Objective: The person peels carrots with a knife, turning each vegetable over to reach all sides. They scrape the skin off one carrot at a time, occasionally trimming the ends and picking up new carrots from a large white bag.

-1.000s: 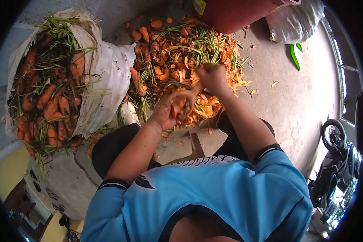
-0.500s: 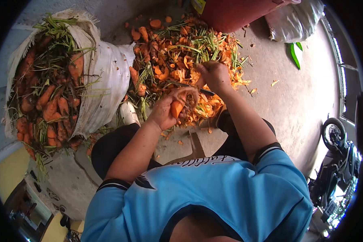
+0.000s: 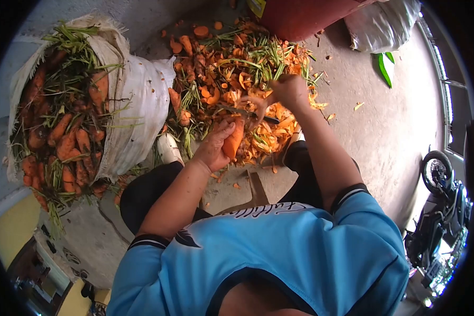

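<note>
My left hand (image 3: 214,146) is wrapped round an orange carrot (image 3: 234,139), held tilted above the peelings with its upper end pointing away from me. To its right, my right hand (image 3: 290,94) is closed, the fingers curled. A blurred, brownish thing extends from it toward the carrot, too smeared to name. Beneath the hands, a knife with a dark handle (image 3: 270,120) lies on the heap of carrot peelings (image 3: 271,138). Carrot pieces and green stalks (image 3: 266,60) are mixed into that heap.
On the left, a white woven sack (image 3: 145,97) lies open, full of unpeeled carrots (image 3: 66,139) with tops. A red tub (image 3: 305,18) stands behind the heap, beside another pale sack (image 3: 384,26). A green leaf (image 3: 385,69) lies on the concrete floor. A motorcycle (image 3: 442,210) is at far right.
My right hand has moved slightly right, away from the left hand. The carrot has been turned more upright in my left hand, and more of its orange side shows.
</note>
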`<control>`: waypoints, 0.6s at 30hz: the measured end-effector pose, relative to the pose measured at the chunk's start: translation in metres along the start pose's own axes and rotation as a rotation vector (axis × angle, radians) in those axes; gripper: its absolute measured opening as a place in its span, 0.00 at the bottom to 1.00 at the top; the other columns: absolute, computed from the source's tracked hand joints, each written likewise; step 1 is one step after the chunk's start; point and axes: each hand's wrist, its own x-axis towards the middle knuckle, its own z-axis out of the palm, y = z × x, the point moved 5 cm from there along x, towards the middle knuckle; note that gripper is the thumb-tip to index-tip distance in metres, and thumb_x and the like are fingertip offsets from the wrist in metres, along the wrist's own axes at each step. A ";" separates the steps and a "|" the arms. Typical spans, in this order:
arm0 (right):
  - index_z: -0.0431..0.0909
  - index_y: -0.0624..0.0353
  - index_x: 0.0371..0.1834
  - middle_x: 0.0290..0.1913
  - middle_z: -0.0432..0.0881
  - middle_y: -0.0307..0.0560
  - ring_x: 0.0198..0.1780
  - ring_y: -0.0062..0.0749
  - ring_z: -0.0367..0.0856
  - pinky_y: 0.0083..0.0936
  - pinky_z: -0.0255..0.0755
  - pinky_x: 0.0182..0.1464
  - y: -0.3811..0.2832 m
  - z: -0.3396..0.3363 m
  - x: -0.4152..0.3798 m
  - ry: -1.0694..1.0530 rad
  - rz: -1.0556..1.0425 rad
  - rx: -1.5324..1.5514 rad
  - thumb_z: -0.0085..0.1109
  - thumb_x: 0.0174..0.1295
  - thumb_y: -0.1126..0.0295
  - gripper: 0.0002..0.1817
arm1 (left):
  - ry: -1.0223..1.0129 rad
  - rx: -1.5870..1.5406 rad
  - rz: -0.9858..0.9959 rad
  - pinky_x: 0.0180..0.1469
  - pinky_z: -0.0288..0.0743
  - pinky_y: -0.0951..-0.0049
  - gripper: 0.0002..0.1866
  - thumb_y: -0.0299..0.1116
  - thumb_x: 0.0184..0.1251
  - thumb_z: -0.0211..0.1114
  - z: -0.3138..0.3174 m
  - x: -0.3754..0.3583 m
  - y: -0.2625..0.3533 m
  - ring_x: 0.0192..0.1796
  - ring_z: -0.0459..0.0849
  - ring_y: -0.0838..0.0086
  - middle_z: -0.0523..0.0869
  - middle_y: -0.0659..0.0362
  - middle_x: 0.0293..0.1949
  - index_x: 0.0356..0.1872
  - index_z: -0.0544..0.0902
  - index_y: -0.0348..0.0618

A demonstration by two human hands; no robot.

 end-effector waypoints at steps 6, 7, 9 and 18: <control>0.80 0.60 0.19 0.18 0.79 0.48 0.21 0.31 0.78 0.27 0.74 0.31 -0.006 0.006 -0.003 -0.058 -0.018 -0.116 0.57 0.45 0.54 0.17 | 0.008 0.005 -0.024 0.33 0.67 0.74 0.15 0.40 0.64 0.51 -0.007 0.005 -0.003 0.33 0.72 0.72 0.74 0.60 0.34 0.50 0.69 0.50; 0.79 0.59 0.18 0.17 0.78 0.45 0.20 0.30 0.77 0.27 0.74 0.29 0.009 -0.005 0.011 -0.005 0.100 -0.181 0.57 0.46 0.55 0.16 | -0.009 -0.006 -0.049 0.33 0.67 0.74 0.15 0.41 0.64 0.51 -0.006 0.004 -0.002 0.33 0.72 0.72 0.74 0.60 0.35 0.50 0.69 0.50; 0.79 0.59 0.18 0.17 0.79 0.47 0.20 0.30 0.78 0.27 0.74 0.29 0.004 -0.007 0.005 -0.039 0.059 0.005 0.57 0.47 0.56 0.16 | -0.040 -0.030 -0.102 0.33 0.67 0.75 0.16 0.41 0.64 0.50 -0.005 0.002 -0.003 0.33 0.72 0.72 0.74 0.61 0.37 0.50 0.69 0.49; 0.79 0.61 0.21 0.22 0.80 0.46 0.22 0.28 0.78 0.26 0.74 0.31 0.000 -0.011 0.001 -0.091 0.081 0.023 0.57 0.48 0.54 0.18 | -0.188 -0.012 -0.071 0.45 0.69 0.76 0.11 0.36 0.64 0.52 -0.004 0.003 -0.001 0.44 0.72 0.78 0.72 0.63 0.43 0.45 0.73 0.46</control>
